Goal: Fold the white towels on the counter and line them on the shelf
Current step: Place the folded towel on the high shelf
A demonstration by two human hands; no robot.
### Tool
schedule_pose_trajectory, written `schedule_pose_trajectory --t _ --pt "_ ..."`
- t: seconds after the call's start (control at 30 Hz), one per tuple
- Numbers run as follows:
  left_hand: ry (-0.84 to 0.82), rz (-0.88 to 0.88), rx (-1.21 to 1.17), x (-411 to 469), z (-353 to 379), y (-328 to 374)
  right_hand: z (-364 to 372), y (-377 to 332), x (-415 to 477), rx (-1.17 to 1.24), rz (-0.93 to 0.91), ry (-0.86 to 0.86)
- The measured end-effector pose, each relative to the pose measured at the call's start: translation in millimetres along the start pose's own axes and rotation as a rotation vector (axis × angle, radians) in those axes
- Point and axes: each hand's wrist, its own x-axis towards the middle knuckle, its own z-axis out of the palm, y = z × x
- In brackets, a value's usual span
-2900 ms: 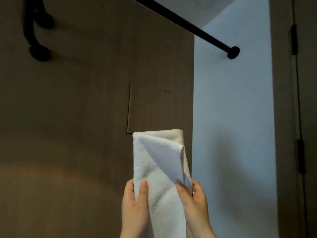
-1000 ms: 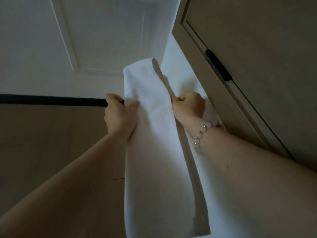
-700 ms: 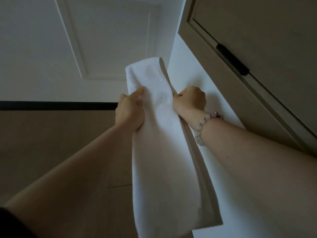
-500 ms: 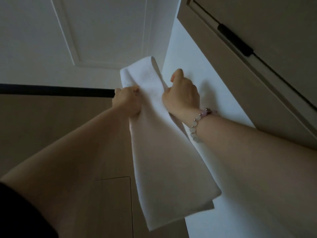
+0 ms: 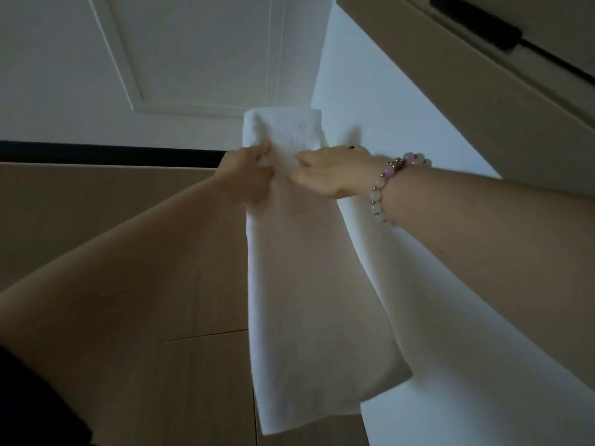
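A folded white towel [image 5: 309,284] hangs over a black rail [image 5: 106,153] high above me, its two layers dangling down toward the camera. My left hand [image 5: 248,175] pinches the towel's left edge just under the rail. My right hand [image 5: 331,175], with a bead bracelet on the wrist, lies flat across the towel's front at the same height, its fingers on the cloth. The rail's right end is hidden behind the towel and hands.
A wooden panel wall [image 5: 112,252] runs below the rail on the left. A white wall [image 5: 483,333] is at the right, next to a brown cabinet door [image 5: 483,75] with a black hinge [image 5: 473,25]. White ceiling [image 5: 193,53] is overhead.
The towel went from held upright in front of me to draped over the rail. In the last half second my right hand opened from a fist and laid flat on the towel.
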Motion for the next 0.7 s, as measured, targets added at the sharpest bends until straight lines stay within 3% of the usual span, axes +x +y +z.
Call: schedule_pose_trajectory --t 0.1,0.23,0.4,0.57,0.7 --pt "-0.015 -0.011 0.037 7 -8 2 -3 0 10 -0.069 -0.016 -0.008" --pt "-0.155 -0.069 0.39 9 -20 20 -14 7 16 -0.285 -0.042 -0.012" --pt "-0.211 -0.037 0.54 12 -22 32 -12 9 22 -0.305 -0.064 0.064" --pt "-0.176 0.019 0.525 12 -18 30 1 -3 35 0.029 -0.14 0.096" --pt "-0.044 -0.01 0.177 -4 -8 16 2 -8 44 0.109 -0.104 0.022"
